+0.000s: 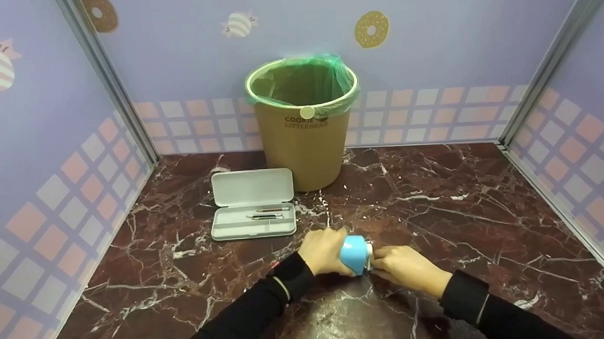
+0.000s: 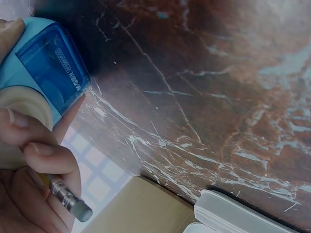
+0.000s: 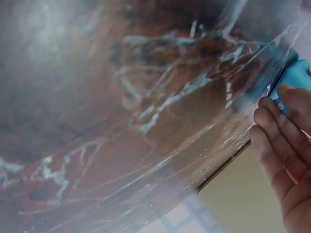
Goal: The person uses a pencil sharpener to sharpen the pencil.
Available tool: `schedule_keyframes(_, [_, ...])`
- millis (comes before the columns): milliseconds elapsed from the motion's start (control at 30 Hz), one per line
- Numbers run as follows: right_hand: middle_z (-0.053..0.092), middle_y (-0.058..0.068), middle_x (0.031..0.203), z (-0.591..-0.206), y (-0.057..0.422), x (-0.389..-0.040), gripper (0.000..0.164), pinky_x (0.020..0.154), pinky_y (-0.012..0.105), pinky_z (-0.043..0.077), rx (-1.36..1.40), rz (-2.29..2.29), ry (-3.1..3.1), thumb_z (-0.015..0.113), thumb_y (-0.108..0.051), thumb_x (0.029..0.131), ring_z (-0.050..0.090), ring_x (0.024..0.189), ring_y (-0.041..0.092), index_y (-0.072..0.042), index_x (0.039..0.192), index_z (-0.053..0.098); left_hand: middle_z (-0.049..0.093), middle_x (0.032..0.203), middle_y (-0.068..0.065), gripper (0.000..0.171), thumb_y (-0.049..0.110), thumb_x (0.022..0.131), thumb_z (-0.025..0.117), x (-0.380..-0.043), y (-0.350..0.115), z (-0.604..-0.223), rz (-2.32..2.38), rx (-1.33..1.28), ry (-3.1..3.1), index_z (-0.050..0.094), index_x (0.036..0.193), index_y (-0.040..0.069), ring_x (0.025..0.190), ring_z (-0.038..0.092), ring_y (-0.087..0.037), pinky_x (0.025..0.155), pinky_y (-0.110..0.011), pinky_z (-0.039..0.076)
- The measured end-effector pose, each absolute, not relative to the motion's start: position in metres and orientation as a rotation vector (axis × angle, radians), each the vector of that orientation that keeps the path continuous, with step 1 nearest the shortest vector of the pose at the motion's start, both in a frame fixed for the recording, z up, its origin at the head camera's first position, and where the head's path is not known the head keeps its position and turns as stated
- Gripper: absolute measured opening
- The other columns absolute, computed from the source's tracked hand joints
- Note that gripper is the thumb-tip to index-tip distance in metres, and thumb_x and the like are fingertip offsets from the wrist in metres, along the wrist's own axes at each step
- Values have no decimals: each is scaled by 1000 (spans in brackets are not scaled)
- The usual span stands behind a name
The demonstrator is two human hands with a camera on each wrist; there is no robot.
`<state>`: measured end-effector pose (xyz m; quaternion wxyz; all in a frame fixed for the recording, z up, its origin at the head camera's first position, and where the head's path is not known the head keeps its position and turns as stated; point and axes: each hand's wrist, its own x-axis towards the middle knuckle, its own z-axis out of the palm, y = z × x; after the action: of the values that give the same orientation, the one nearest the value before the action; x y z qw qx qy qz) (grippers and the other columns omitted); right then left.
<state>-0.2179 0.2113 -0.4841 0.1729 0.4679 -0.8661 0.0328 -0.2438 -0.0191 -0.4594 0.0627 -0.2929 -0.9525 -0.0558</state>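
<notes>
My left hand [image 1: 327, 250] grips a blue pencil sharpener [image 1: 354, 255] above the dark marble table. Close up in the left wrist view, the sharpener [image 2: 29, 53] has a clear blue shavings drawer [image 2: 56, 68] and a cream round part [image 2: 29, 104]. Under the curled left fingers, a pencil [image 2: 70, 199] sticks out, showing its metal band and grey eraser; its other end is hidden. At the sharpener's right end, my right hand [image 1: 405, 267] pinches a small part [image 3: 280, 106] that looks like the crank knob, mostly covered by the fingertips.
An open white pencil case [image 1: 253, 230] with several pencils [image 1: 268, 216] inside lies on the table [image 1: 462, 223] beyond the left hand. Behind it stands a tan bin [image 1: 306, 149] lined with a green bag [image 1: 336, 68]. Patterned panels [image 1: 429, 57] enclose the back and sides.
</notes>
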Motion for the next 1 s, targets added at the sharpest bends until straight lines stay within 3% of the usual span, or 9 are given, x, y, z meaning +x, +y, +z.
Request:
schedule_keyframes(433, [65, -2, 82, -457, 215, -203, 9, 60, 22, 48, 1381, 232, -2479, 81, -18, 86, 60, 70, 8, -12, 92, 76, 76, 90, -4, 72, 59, 55, 94, -247, -20, -456, -164, -857, -2883, 66, 104, 14, 78, 73, -21, 61, -35, 56])
schedule_keyframes(1000, [69, 0, 82, -430, 221, -209, 22, 62, 26, 56, 1332, 128, -2300, 85, -11, 77, 65, 70, 12, -8, 97, 77, 78, 94, -4, 78, 59, 56, 94, -248, -17, -459, -114, -941, -2875, 67, 112, 12, 83, 76, -21, 66, -36, 60])
